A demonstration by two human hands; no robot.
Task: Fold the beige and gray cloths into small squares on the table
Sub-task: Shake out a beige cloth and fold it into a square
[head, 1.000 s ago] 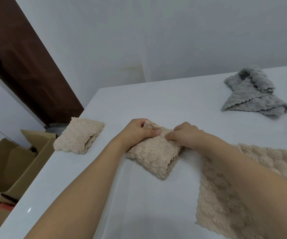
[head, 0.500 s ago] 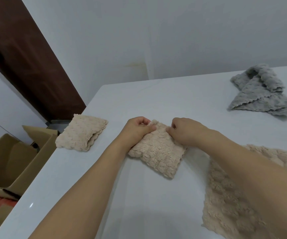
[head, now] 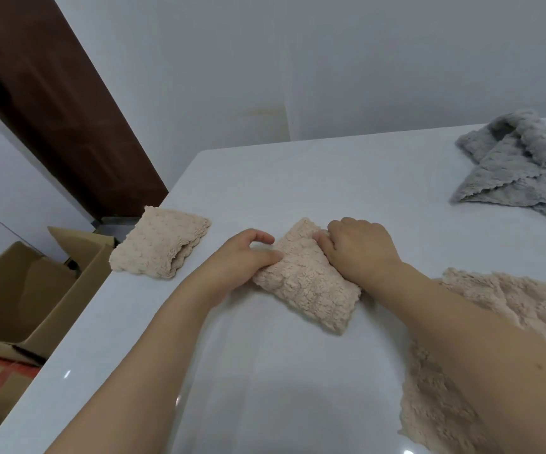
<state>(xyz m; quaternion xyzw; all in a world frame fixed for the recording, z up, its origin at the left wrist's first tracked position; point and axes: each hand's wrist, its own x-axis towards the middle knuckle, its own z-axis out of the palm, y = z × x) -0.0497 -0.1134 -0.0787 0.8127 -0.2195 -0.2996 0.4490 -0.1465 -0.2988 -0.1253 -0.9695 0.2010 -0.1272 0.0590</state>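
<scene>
Pinching from both sides, the left hand [head: 243, 257] and the right hand [head: 361, 249] hold a small folded beige cloth [head: 307, 280] that lies on the white surface [head: 297, 178] between them. The left fingers [head: 261, 238] curl over its left edge with the thumb pressed onto the top, and the right fingers [head: 322, 239] are tucked down on its far right corner.

The bundle looks plush and springy, so the likeliest trouble is the layers fanning open once either grip loosens, leaving a lopsided wedge and not a square. Its shape already reads slightly longer than wide, so uneven pressing could set that skew.

Just beyond the left fingers, a finished beige square [head: 160, 245] sits right at the surface's edge above an open cardboard box [head: 19, 290]; a sideways nudge of the left arm could tip it off.

Under the right forearm lies an unfolded beige cloth [head: 510, 303], which a drawn-back arm could drag and bunch. Well beyond the right fingers, a crumpled gray cloth [head: 520, 168] waits untouched.
</scene>
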